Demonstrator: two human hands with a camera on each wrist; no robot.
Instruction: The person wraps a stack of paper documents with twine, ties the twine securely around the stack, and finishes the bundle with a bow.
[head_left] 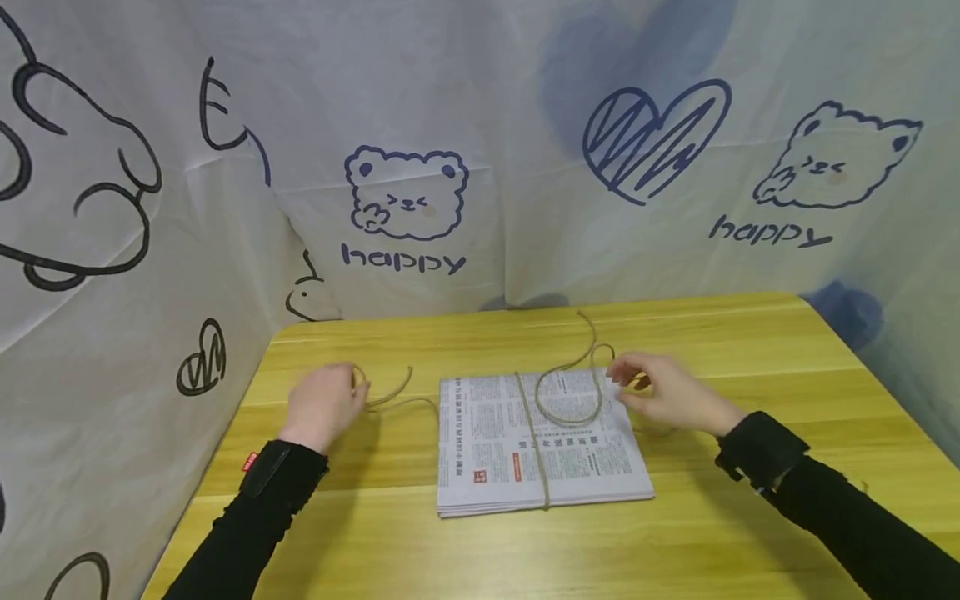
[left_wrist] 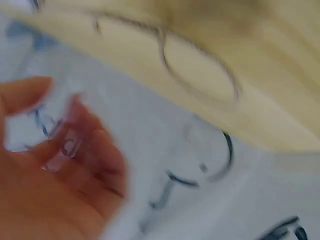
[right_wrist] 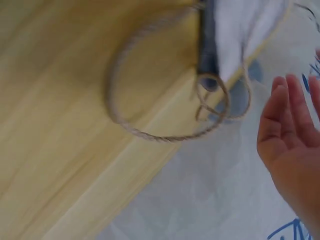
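A flat stack of folded newspapers lies on the table with one strand of brown twine running across it from back to front. Loose twine curls over the stack's back right part, and another length trails off its left side. My left hand hovers by that left length; in the left wrist view its fingers are loosely bent with nothing between them, apart from a twine loop. Near the stack's right back corner is my right hand, fingers relaxed, and the twine lies apart from it.
The yellow wood-grain table ends at a white cloth with drawn bears and hearts, which hangs behind it and along the left. A dark strip of unclear kind crosses the right wrist view.
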